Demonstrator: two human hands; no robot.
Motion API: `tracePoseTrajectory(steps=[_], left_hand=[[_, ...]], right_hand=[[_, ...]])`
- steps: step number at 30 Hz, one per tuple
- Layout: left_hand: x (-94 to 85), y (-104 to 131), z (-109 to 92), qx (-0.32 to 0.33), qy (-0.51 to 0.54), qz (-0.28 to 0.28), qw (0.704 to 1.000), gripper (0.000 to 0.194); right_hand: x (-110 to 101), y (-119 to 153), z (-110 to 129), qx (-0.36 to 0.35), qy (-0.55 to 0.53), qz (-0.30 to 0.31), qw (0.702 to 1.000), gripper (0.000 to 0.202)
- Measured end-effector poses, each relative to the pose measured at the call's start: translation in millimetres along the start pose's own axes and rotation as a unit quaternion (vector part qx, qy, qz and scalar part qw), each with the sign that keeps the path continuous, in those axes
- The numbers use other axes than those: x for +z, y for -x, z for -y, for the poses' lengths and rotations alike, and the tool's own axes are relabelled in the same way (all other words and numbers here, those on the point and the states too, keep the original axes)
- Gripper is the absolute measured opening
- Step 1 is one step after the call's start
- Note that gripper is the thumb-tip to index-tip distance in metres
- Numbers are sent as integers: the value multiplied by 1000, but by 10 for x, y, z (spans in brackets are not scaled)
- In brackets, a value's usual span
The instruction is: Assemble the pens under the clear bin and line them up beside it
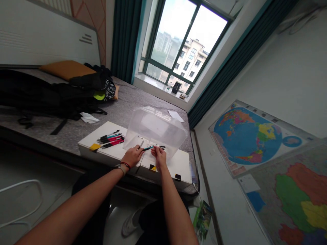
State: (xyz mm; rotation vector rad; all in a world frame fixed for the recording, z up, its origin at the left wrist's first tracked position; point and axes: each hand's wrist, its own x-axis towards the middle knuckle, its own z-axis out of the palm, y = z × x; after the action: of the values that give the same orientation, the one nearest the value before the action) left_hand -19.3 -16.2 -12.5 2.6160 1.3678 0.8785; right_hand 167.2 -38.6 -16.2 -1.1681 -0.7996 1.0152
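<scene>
Both my hands are on one teal pen (148, 148), held level above the white boxes (176, 162). My left hand (133, 156) pinches its left end, and my right hand (159, 156) has its fingers closed at the other end. Behind them stands a clear plastic bin (155, 127), its opening towards me, with a few dark pens (161, 146) lying in it. To the left of my hands, a row of black, teal and red pens (111, 139) lies on the box top.
The boxes rest on a grey mattress (127, 98). A black bag (46, 95), an orange cushion (68, 69) and a crumpled tissue (89, 117) lie at the left. White paper (176, 116) is behind the bin. A wall with maps (247, 136) rises on the right.
</scene>
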Motion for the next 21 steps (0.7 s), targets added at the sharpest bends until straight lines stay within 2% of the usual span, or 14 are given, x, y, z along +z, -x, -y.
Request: tracePoseTrajectory(steps=[10,17,21], left_hand=[[-7,3,7,14,18,-3,1000,36],[-35,6,-2,28,-1,-7,1000,38],[-55,2,-9,32,-3,-2,999,39]], right_hand=[[-53,3,17,21,-15,70,997,39],[-42,17,27,18,-54,32,998,33],[-20,20,28,21,-36,55,998,35]])
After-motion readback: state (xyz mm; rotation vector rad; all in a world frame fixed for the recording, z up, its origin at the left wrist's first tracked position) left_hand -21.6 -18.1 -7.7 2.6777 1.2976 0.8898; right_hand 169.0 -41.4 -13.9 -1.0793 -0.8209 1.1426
